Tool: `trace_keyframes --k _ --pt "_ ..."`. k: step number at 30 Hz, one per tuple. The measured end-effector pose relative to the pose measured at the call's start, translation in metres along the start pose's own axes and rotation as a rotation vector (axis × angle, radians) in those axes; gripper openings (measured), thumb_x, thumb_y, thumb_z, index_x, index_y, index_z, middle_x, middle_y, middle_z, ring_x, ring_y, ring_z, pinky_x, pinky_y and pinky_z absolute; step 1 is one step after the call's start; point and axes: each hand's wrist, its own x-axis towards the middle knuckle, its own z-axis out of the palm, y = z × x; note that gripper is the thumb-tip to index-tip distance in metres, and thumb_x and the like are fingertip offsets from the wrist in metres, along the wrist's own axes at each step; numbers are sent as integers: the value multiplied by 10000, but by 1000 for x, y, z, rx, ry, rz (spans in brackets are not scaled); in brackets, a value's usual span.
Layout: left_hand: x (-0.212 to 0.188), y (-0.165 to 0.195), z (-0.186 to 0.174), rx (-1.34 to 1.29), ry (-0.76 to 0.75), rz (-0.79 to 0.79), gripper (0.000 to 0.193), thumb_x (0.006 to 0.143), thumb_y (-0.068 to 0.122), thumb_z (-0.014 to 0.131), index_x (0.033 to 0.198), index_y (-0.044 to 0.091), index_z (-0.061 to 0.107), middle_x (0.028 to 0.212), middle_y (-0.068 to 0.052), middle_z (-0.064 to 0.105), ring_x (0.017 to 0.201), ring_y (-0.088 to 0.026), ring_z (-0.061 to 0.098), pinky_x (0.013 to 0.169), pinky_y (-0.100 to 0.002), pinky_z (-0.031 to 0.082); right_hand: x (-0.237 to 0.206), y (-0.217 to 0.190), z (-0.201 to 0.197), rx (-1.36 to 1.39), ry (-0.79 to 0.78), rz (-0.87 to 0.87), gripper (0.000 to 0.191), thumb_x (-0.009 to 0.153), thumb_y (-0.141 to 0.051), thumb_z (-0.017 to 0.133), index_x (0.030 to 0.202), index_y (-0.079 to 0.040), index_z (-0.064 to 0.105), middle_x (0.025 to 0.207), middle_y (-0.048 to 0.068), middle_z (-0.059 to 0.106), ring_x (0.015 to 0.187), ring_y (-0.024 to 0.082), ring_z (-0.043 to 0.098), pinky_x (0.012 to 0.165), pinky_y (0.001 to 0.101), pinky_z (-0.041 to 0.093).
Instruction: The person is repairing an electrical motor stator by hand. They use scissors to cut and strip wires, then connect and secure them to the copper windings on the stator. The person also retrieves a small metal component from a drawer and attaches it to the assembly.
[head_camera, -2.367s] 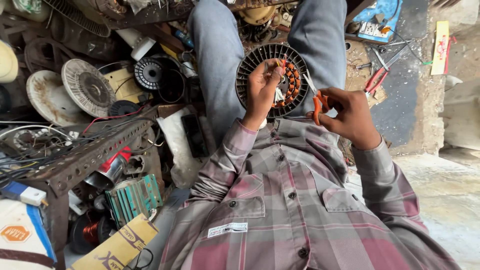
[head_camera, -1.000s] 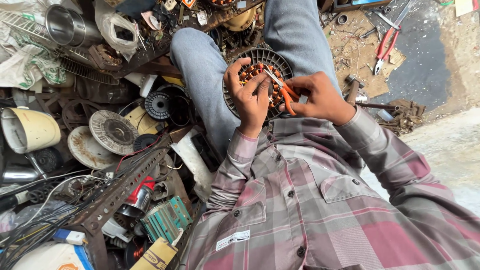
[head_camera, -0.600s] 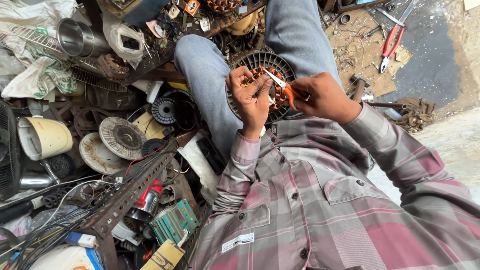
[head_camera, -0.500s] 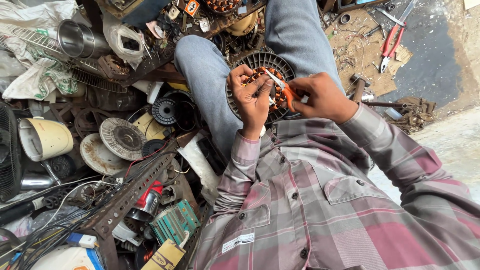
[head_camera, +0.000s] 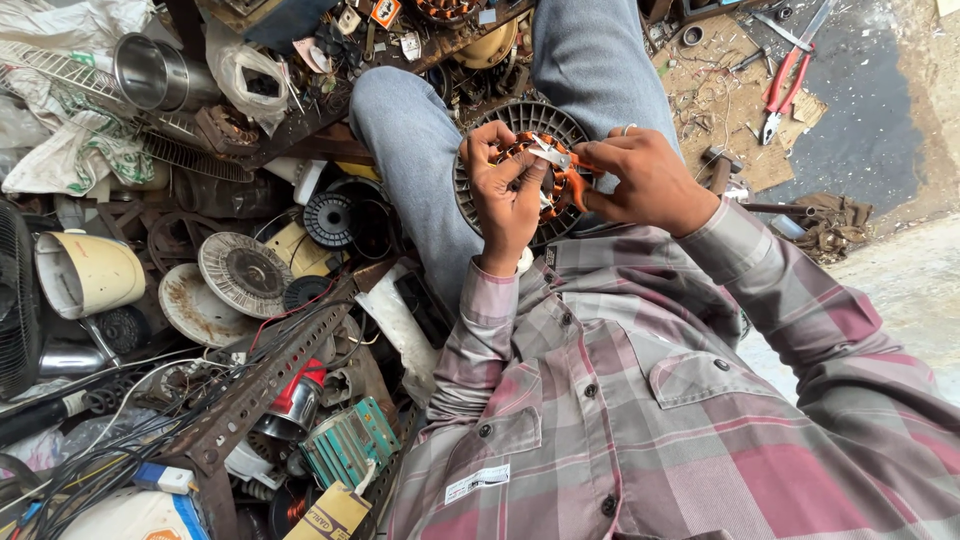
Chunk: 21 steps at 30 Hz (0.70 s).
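A round black motor stator (head_camera: 500, 125) with copper windings rests on my lap between my jeans-clad legs. My left hand (head_camera: 505, 190) grips the stator and pinches at its copper windings. My right hand (head_camera: 645, 180) is closed around a small tool with orange handles (head_camera: 572, 182), whose metal tip (head_camera: 548, 155) lies across the windings beside my left fingers. There is a ring on one right-hand finger. Part of the stator is hidden under both hands.
A heap of scrap lies to the left: a metal can (head_camera: 150, 72), cream fan housing (head_camera: 88, 272), round discs (head_camera: 243, 272), a slotted angle bar (head_camera: 265, 385), wires, a green transformer (head_camera: 345, 445). Red-handled pliers (head_camera: 785, 85) lie on the floor at upper right.
My view has shifted so the scrap heap fills more of the left side. Both hands stay on the stator; the right hand's tool has moved onto the windings next to my left fingers.
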Motion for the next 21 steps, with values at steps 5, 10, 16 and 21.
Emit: trace_keyframes --k 5,10,16,21 --pt "0 -10 3 -87 20 3 140 924 191 794 999 72 792 1105 -14 505 1047 -176 427 936 -324 392 -1 0 0 17 -33 18 194 890 -164 779 1028 -64 687 802 76 675 716 280 666 699 378 521" --pt "-2 -13 3 -164 1 -21 136 932 182 776 1018 79 795 1124 -17 488 1059 -169 468 896 -311 403 8 -10 -4 34 -7 3 358 718 -258 824 916 -29 635 695 122 596 633 334 603 623 431 483" --pt "2 -11 5 -338 49 -32 68 980 83 685 978 21 711 1182 -48 550 1105 -156 550 967 -305 495 -3 -12 15 150 -19 394 348 827 -279 753 1044 -43 619 693 119 643 594 330 655 563 445 502" --pt "-6 -13 6 -541 -2 -75 77 1032 11 564 1078 -1 625 1095 -67 588 987 -154 631 930 -287 539 -19 3 37 -329 -185 451 175 798 -232 785 782 -76 709 667 184 668 634 399 664 586 507 517"
